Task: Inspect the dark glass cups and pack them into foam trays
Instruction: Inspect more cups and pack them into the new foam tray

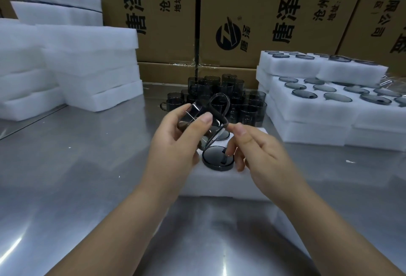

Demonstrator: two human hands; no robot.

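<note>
My left hand (173, 144) grips a dark glass cup (197, 119), held tilted above a white foam tray (219, 183) on the steel table. My right hand (263, 155) pinches the cup's rim at its right edge with thumb and forefinger. One dark cup (216, 159) sits upside down in a tray hole just below the held cup. A second seated cup (224, 136) shows partly behind it. A cluster of several loose dark cups (228, 95) stands at the back of the table.
Filled foam trays (318, 104) with cups are stacked at the right. Plain foam trays (77, 67) are stacked at the left. Printed cardboard boxes (252, 23) form a wall behind. The steel table (87, 177) spreads around the tray.
</note>
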